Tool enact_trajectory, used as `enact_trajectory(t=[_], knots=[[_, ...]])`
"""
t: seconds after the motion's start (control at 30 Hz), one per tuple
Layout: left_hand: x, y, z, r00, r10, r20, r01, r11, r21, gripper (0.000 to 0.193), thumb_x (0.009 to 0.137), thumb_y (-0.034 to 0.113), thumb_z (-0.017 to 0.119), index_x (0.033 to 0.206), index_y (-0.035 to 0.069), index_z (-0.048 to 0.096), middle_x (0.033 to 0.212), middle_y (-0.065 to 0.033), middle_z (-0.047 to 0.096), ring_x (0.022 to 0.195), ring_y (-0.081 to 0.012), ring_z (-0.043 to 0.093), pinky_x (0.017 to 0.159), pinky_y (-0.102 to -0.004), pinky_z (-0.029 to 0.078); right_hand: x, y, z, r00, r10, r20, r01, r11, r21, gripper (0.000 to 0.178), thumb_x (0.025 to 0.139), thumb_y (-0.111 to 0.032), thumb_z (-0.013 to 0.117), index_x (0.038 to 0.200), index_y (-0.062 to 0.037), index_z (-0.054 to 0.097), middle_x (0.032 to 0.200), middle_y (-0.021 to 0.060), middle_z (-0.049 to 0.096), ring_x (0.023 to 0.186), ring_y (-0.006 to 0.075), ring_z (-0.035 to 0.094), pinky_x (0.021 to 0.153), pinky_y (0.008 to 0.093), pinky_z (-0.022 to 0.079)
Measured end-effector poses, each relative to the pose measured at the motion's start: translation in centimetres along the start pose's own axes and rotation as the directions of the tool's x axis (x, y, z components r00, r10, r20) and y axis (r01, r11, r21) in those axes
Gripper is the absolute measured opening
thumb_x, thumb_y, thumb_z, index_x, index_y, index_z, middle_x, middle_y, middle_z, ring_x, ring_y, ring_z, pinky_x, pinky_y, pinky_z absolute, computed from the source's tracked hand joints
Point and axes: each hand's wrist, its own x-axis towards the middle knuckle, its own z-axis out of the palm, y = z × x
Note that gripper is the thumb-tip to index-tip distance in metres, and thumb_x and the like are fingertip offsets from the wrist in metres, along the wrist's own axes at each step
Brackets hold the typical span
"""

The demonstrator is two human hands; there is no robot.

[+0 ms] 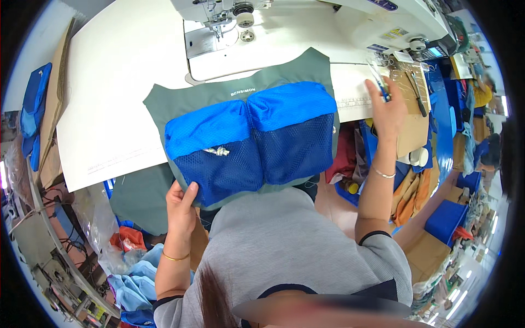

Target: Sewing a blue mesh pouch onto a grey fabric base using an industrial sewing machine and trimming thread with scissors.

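A grey-green fabric panel lies across the front of the sewing table and hangs over its edge. Two bright blue pockets with dark blue mesh are on it, and a knotted pale cord sticks out at the left one. My left hand pinches the panel's lower left edge, thumb on top. Away from the fabric, at the right of the table, my right hand has its fingers around slim thread snips with silvery tips and a blue part. Its palm is turned down, so part of the grip is hidden.
The sewing machine stands beyond the panel, its needle area at top centre. A black-handled tool lies on cardboard at the right. Blue pouches rest at the far left; a dark green fabric piece hangs below the table edge.
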Motion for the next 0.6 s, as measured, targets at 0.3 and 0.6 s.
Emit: enact_trajectory(t=[0.3, 0.6], knots=[[-1.0, 0.4, 0.6, 1.0, 0.002, 0.002, -0.002, 1.0, -0.019, 0.028, 0.095, 0.007, 0.068, 0.121, -0.001, 0.063, 0.116, -0.0112, 0.071, 0.101, -0.0192, 0.069, 0.091, -0.0348, 0.055, 2.6, 2.5, 0.3, 0.843, -0.509, -0.173, 0.471, 0.855, -0.218, 0.026, 0.09, -0.028, 0.072, 0.105, -0.0064, 0.074, 0.102, 0.0145, 0.071, 0.1, 0.0314, 0.063, 0.093, 0.0419, 0.047], [1.5, 2.0, -3.4, 0.994, 0.107, -0.035, -0.089, 0.937, 0.337, 0.028, 0.088, -0.001, 0.074, 0.115, -0.002, 0.066, 0.112, -0.0088, 0.072, 0.094, -0.0143, 0.068, 0.086, -0.0297, 0.054, -5.0, -7.5, 3.3, 0.829, -0.558, 0.047, 0.444, 0.706, 0.552, 0.026, 0.088, -0.024, 0.075, 0.1, -0.0018, 0.067, 0.089, 0.0104, 0.065, 0.085, 0.0269, 0.058, 0.077, 0.0387, 0.047]])
